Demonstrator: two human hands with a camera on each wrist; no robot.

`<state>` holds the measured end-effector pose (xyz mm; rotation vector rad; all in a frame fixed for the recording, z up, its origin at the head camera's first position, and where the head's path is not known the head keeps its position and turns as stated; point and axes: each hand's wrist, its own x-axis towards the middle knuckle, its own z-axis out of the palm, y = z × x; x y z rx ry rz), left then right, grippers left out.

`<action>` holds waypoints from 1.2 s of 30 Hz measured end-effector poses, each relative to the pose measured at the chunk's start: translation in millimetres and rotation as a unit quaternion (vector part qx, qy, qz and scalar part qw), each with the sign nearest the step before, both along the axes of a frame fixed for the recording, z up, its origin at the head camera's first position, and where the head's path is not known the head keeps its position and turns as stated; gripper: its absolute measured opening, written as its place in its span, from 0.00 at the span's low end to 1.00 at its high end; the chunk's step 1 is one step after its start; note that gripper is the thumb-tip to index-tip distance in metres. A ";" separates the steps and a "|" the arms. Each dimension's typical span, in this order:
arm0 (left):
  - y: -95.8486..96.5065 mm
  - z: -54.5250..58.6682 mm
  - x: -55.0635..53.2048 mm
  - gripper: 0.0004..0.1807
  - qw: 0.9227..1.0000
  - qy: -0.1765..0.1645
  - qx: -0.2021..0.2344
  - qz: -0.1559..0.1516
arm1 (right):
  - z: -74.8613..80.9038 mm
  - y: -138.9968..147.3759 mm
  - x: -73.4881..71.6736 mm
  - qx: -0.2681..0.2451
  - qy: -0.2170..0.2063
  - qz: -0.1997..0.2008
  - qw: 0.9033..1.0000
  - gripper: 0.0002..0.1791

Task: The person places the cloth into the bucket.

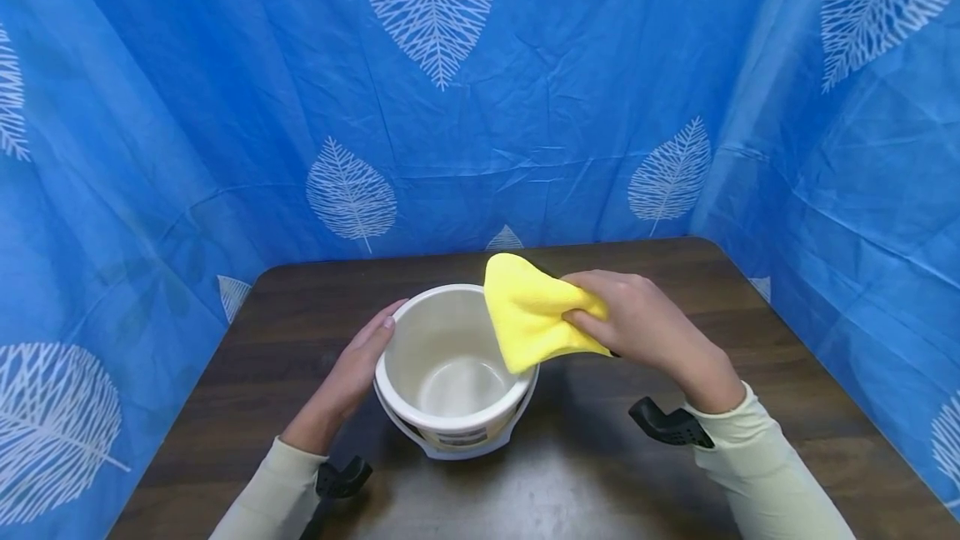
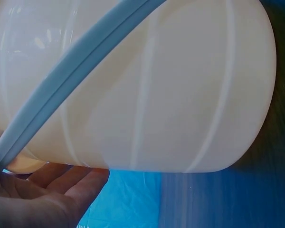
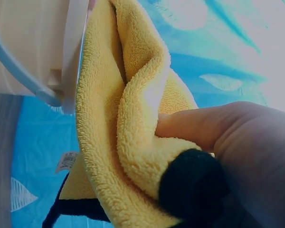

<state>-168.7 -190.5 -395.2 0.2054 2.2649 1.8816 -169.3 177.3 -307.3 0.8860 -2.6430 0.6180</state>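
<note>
A white plastic bucket (image 1: 457, 419) stands upright on the table, its inside visible from above. At its left side, my left hand (image 1: 358, 359) holds it, the thumb by the rim and the other fingers along the outer wall; the left wrist view has those fingers (image 2: 88, 185) against the wall. My right hand (image 1: 645, 319) pinches a yellow cloth (image 1: 528, 311) between thumb and fingers. The cloth hangs over the bucket's right rim and hides part of it. Close up, the right wrist view shows the cloth's fluffy folds, dark edging and a small tag (image 3: 67, 161).
The dark wooden table (image 1: 600, 457) carries the bucket. A pale handle (image 2: 76, 66) runs slantwise across the bucket's outer wall. Blue curtains (image 1: 540, 123) with white leaf prints enclose the table behind and at both sides. Each wrist wears a black device (image 1: 670, 423).
</note>
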 end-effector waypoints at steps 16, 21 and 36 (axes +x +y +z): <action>-0.4 -0.6 -0.6 0.32 1.000 -0.002 -0.003 0.006 | 2.1 -15.4 -1.9 0.002 -0.001 0.010 1.000 0.21; -0.5 -1.0 0.1 0.32 1.000 -0.002 -0.005 0.009 | 3.3 -21.1 -1.2 0.000 -0.008 0.015 1.000 0.21; -0.5 -1.2 -2.1 0.31 1.000 -0.005 0.001 0.011 | 0.4 -36.1 -4.4 0.018 -0.006 0.033 0.999 0.21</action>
